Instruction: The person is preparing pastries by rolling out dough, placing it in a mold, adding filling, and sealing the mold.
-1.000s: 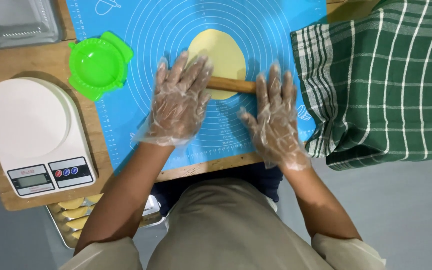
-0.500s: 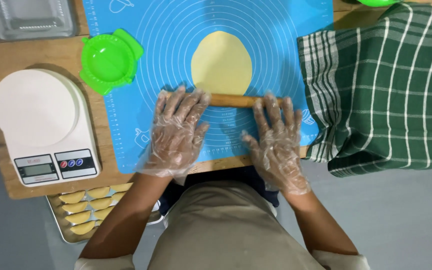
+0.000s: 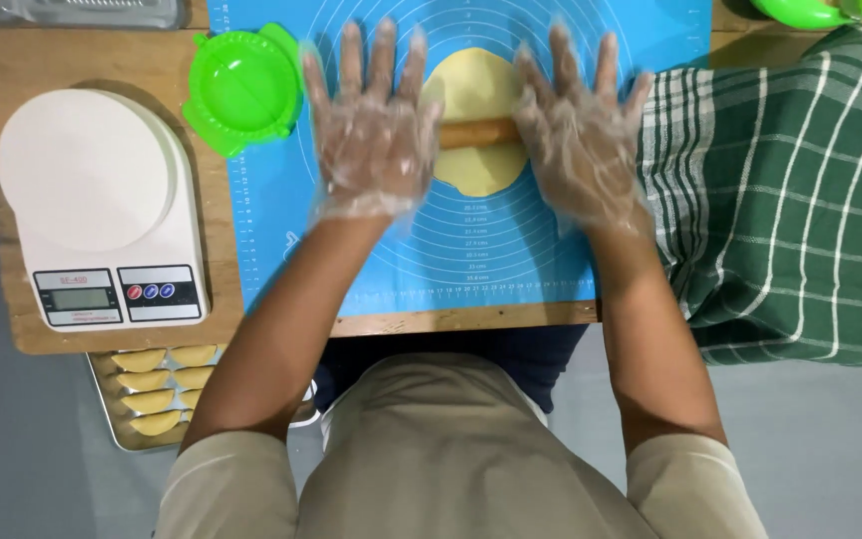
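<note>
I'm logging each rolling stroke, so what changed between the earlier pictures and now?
Both gloved hands, left hand and right hand, pushed the rolling pin away from the person, from the near edge of the dough disc onto its middle. Palms stayed flat on the pin. The scale, green press and checked cloth kept their places.

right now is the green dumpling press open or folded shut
Open. The green dumpling press lies flat beside the blue mat, its round ridged inside facing up, empty.
</note>
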